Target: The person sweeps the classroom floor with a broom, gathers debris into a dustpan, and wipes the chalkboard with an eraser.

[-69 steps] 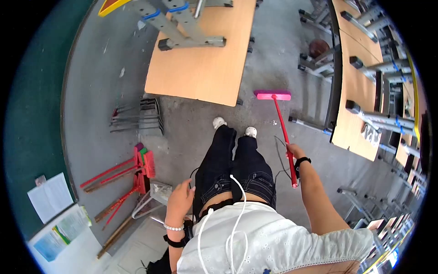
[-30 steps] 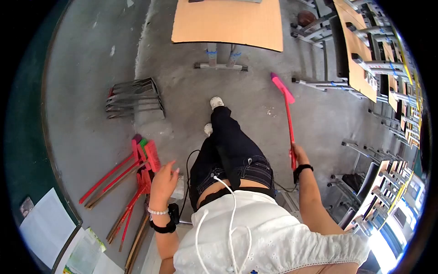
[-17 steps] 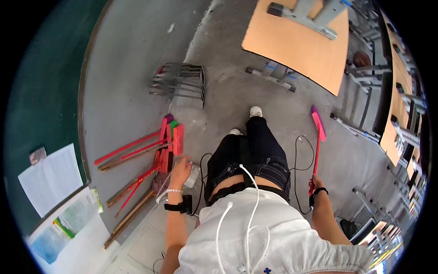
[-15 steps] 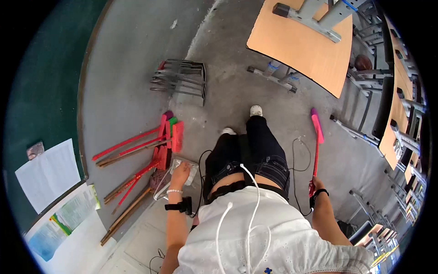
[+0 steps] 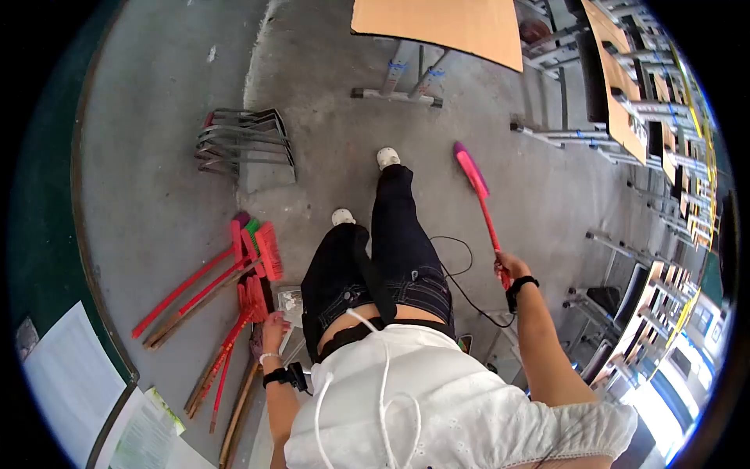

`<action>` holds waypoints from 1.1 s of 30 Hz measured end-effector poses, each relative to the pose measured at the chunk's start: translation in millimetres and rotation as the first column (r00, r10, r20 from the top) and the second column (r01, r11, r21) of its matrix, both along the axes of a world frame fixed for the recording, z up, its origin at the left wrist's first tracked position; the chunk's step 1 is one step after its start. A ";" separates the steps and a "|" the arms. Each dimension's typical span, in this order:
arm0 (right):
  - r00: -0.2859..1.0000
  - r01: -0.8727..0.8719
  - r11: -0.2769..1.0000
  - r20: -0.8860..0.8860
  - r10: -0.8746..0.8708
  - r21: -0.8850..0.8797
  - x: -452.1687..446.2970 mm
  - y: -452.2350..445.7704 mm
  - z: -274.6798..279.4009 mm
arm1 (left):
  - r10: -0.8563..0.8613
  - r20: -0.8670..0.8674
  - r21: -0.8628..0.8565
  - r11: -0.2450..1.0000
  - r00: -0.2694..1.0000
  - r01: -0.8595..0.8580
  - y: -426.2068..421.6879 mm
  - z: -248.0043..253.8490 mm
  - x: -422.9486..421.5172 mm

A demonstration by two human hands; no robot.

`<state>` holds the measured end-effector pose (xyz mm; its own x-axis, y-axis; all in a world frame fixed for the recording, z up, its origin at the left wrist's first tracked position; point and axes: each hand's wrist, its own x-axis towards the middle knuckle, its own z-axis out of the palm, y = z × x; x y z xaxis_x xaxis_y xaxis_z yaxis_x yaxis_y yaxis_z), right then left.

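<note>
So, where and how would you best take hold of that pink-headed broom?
I'd take the broom by the near end of its red handle, coming from the person's right, as the right grip does: that part looks slim enough to close around, and the pink head lies at the far end.

Grey scuffed floor (image 5: 336, 133); on it desk feet (image 5: 397, 97), white shoe (image 5: 387, 158), nested metal frames (image 5: 244, 141).

Pink broom (image 5: 485, 211) turned — head (image 5: 472, 171) slanted, earlier crosswise; right shoe (image 5: 387, 159), earlier behind, now leads left shoe (image 5: 342, 217).
</note>
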<state>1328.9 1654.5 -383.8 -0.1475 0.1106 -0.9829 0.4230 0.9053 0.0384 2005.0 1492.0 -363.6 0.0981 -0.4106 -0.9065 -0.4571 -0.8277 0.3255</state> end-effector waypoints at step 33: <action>0.434 -0.900 0.385 -0.504 0.747 -0.204 27.2 -48.5 -62.2 | 0.337 -0.008 -0.055 0.940 0.942 -0.337 392.2 12.1 -80.0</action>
